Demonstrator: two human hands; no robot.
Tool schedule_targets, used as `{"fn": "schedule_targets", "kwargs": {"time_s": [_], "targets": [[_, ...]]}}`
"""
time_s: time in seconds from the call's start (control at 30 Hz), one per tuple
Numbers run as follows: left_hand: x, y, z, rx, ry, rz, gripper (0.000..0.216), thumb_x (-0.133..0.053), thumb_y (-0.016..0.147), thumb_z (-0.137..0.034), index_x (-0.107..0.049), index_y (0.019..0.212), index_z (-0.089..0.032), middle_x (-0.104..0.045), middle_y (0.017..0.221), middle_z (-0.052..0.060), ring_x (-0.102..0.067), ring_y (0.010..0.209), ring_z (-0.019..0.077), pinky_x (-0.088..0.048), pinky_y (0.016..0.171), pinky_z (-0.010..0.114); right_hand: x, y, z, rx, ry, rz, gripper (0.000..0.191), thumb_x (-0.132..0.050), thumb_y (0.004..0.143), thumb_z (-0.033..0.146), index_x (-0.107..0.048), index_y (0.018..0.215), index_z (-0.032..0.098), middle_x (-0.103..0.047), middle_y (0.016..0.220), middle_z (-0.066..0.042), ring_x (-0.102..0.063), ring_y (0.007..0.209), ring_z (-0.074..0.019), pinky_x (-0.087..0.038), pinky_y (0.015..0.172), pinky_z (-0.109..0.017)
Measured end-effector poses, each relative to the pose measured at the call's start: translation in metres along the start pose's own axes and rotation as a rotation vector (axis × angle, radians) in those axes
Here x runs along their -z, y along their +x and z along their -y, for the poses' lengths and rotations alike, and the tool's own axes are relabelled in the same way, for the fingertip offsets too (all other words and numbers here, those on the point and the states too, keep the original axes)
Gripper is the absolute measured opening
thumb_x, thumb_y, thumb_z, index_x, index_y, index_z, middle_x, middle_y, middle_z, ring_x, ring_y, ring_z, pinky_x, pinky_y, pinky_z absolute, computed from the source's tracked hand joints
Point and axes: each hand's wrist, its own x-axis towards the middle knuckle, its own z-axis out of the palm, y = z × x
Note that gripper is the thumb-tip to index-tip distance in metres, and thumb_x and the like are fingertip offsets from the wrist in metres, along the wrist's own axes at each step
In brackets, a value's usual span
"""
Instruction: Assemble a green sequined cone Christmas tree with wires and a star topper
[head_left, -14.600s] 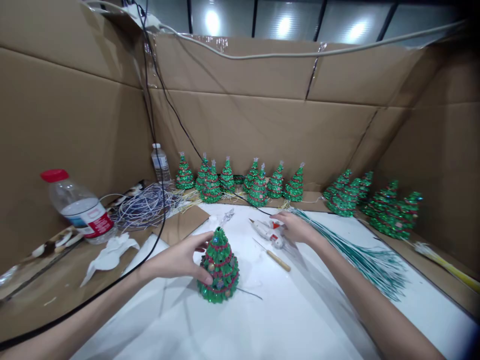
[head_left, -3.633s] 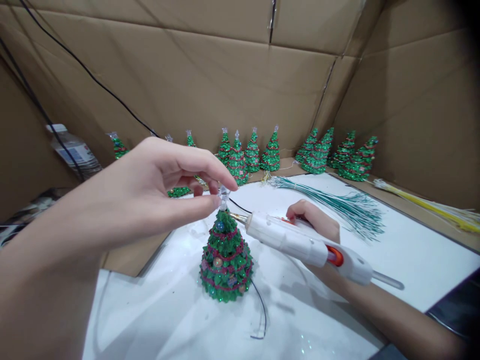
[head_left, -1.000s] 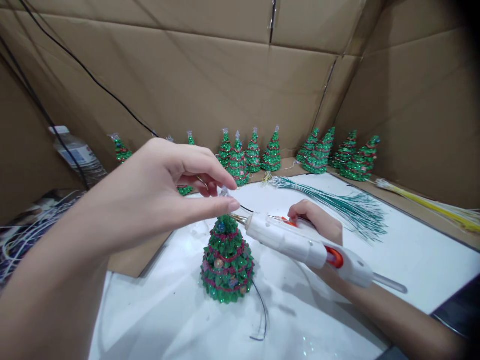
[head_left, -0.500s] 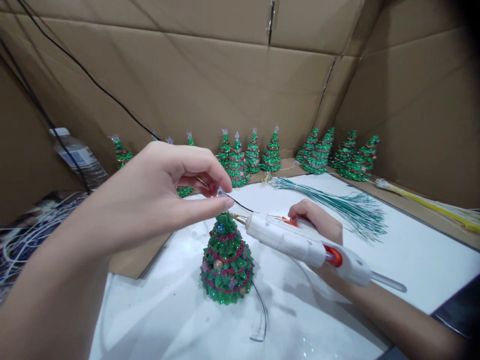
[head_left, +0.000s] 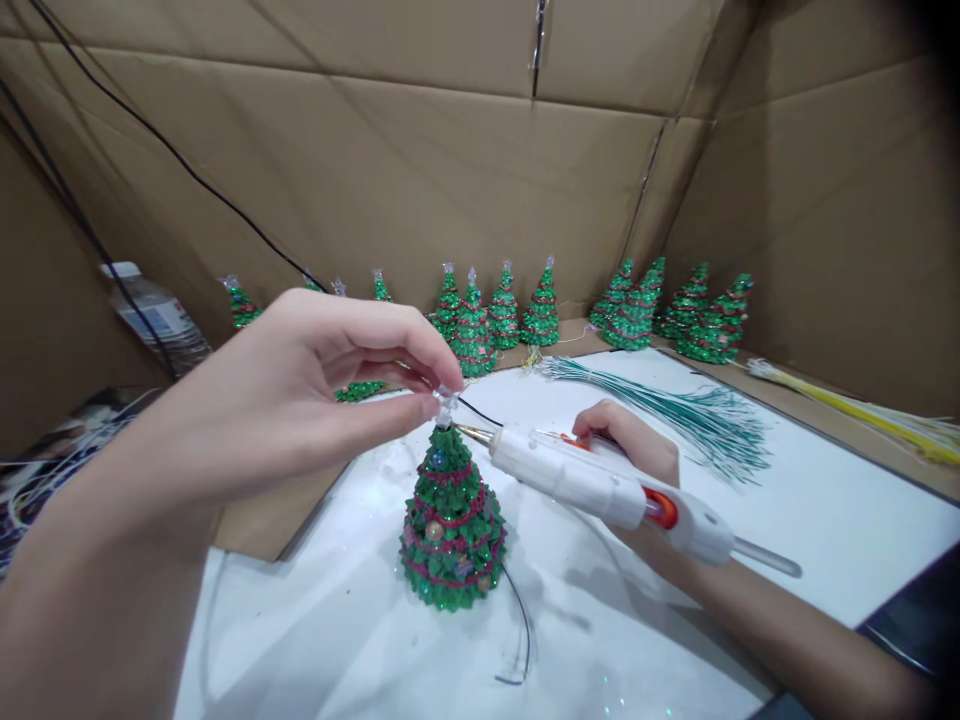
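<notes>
A small green Christmas tree (head_left: 453, 520) with red garland and tiny ornaments stands upright on the white board. At its tip, my left hand (head_left: 330, 390) pinches a clear star topper (head_left: 447, 404) between thumb and fingertips. My right hand (head_left: 630, 440) grips a white hot glue gun (head_left: 570, 475) with orange parts and a glue stick (head_left: 769, 556) jutting from its rear. The gun's metal nozzle (head_left: 474, 434) points left, right beside the treetop just under the star. A thin dark wire (head_left: 523, 615) runs from the tree's base onto the board.
Several finished-looking trees (head_left: 541, 312) line the cardboard wall (head_left: 420, 160). Bundles of green wires (head_left: 675, 410) and yellow wires (head_left: 847, 400) lie at the right. A plastic bottle (head_left: 161, 318) and a cardboard piece (head_left: 277, 515) are on the left. A black cable (head_left: 172, 150) hangs across the wall.
My left fingers have shifted slightly, and the star now shows more fully, sitting at the treetop. The glue gun stays at nearly the same spot beside the tip.
</notes>
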Motion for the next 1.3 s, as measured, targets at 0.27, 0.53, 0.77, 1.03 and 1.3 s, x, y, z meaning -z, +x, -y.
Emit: {"fn": "schedule_targets", "kwargs": {"time_s": [0.27, 0.53, 0.77, 1.03, 1.3], "targets": [[0.002, -0.001, -0.002, 0.007, -0.037, 0.006, 0.010, -0.059, 0.085, -0.017, -0.068, 0.086, -0.022, -0.069, 0.089, -0.002, -0.064, 0.080, 0.0105, -0.052, 0.065, 0.015, -0.002, -0.001, -0.003, -0.007, 0.013, 0.016, 0.009, -0.050, 0.069, 0.012, -0.049, 0.073, 0.020, -0.049, 0.064, 0.003, -0.046, 0.055, -0.0108, -0.034, 0.053, -0.023], [0.004, 0.000, -0.007, 0.082, -0.051, 0.053, 0.012, -0.056, 0.085, -0.016, -0.066, 0.082, -0.022, -0.069, 0.089, -0.001, -0.063, 0.083, 0.0119, -0.049, 0.066, 0.019, -0.006, -0.005, -0.009, -0.023, 0.054, 0.050, 0.005, -0.052, 0.080, 0.019, -0.050, 0.076, 0.021, -0.053, 0.068, 0.001, -0.048, 0.058, -0.0125, -0.035, 0.052, -0.023], [0.008, -0.002, -0.004, 0.094, -0.093, 0.052, 0.011, -0.057, 0.086, -0.015, -0.065, 0.084, -0.022, -0.067, 0.089, -0.002, -0.062, 0.084, 0.0101, -0.048, 0.072, 0.018, -0.004, -0.003, -0.011, -0.026, 0.070, 0.047, 0.007, -0.056, 0.077, 0.024, -0.050, 0.077, 0.020, -0.053, 0.066, 0.002, -0.050, 0.057, -0.0124, -0.036, 0.052, -0.023], [0.012, -0.002, -0.004, 0.117, -0.117, 0.084, 0.009, -0.058, 0.085, -0.014, -0.064, 0.086, -0.020, -0.065, 0.092, 0.000, -0.061, 0.087, 0.0111, -0.049, 0.077, 0.020, 0.012, 0.020, -0.003, 0.140, -0.069, 0.048, 0.009, -0.055, 0.075, 0.025, -0.048, 0.071, 0.020, -0.048, 0.059, 0.004, -0.042, 0.049, -0.0100, -0.033, 0.048, -0.022], [0.014, -0.003, -0.006, 0.120, -0.087, 0.085, 0.009, -0.058, 0.085, -0.015, -0.065, 0.088, -0.019, -0.065, 0.096, 0.001, -0.061, 0.090, 0.0113, -0.049, 0.080, 0.021, 0.038, 0.048, 0.011, 0.255, -0.311, 0.135, 0.011, -0.055, 0.073, 0.023, -0.045, 0.069, 0.021, -0.051, 0.059, 0.003, -0.043, 0.049, -0.0111, -0.027, 0.049, -0.024]]}}
